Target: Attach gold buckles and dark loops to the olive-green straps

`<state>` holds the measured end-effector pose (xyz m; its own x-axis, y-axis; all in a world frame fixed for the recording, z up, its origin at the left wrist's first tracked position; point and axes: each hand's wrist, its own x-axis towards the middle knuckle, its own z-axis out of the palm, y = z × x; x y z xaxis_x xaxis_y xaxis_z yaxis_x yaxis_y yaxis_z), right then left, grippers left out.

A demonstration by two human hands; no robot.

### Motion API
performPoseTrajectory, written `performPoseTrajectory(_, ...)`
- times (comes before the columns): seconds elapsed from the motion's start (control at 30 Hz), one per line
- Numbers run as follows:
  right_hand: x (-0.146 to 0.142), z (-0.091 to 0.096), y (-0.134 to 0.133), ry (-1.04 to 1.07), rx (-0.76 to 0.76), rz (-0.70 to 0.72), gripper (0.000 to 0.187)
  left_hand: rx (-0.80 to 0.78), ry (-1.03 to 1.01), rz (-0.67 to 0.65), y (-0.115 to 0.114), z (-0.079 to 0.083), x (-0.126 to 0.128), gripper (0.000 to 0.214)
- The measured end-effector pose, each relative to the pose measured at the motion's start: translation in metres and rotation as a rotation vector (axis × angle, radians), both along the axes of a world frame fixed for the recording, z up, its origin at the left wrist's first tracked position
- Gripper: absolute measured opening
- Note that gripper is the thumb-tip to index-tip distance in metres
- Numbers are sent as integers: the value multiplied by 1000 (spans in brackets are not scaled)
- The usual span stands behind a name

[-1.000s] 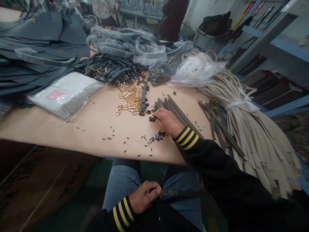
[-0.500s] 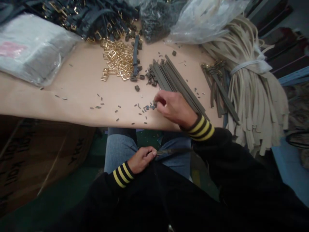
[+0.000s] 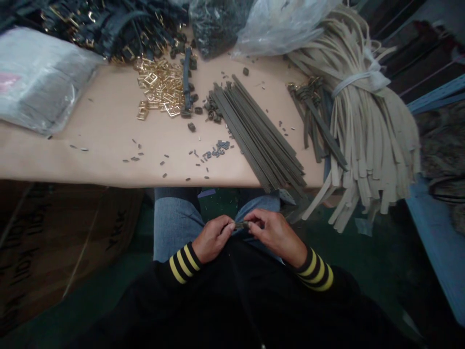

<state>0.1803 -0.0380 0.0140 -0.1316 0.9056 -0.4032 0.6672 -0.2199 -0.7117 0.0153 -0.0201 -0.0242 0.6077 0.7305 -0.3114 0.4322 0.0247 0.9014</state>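
Observation:
Over my lap, my left hand [image 3: 214,238] is closed, its thumb and fingers pinching a narrow olive-brown strap [image 3: 240,225]. Only a short length of it shows between my hands. From the other side, my right hand [image 3: 278,237] pinches the strap with thumb and fingertips bent inward. Whether a tiny piece is also in these fingertips is hidden. Small dark metal clips [image 3: 220,148] lie in a loose cluster near the table's front edge. A bundle of similar olive-brown straps [image 3: 259,135] lies slantwise on the tabletop, with small strap loops [image 3: 214,114] beside its far end.
Gold buckles [image 3: 163,85] are piled behind the clips, near a heap of dark buckled straps [image 3: 119,29]. A plastic-wrapped packet [image 3: 47,80] lies at left. Tied beige straps [image 3: 363,121] hang over the right edge of the table [image 3: 109,167]. A cardboard box [image 3: 69,232] stands below left.
My right hand has left the clips on the table and come down to the strap beside my left hand. The left hand keeps its hold; the view has shifted slightly.

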Motion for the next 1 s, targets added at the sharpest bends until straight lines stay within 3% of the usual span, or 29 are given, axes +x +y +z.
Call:
performPoseTrajectory(0.5, -9, 3, -3, 99, -68, 10, 10, -22, -25, 27, -4, -5, -3, 25)
performPoseTrajectory(0.6, -11, 2, -2, 119, -110, -11, 2, -24, -37, 5, -4, -7, -4, 25)
performPoseTrajectory(0.73, -14, 2, 2, 72, -137, 30, 6, -16, -37, -29, -3, -8, -5, 26)
performPoseTrajectory(0.83, -14, 8, 4, -64, -68, 132, 6, -4, -41, -53, -3, -7, -5, 27)
performPoseTrajectory(1.0, -11, 13, 5, -224, 192, 290, 3, -3, -87, -124, 0, -6, -6, 28)
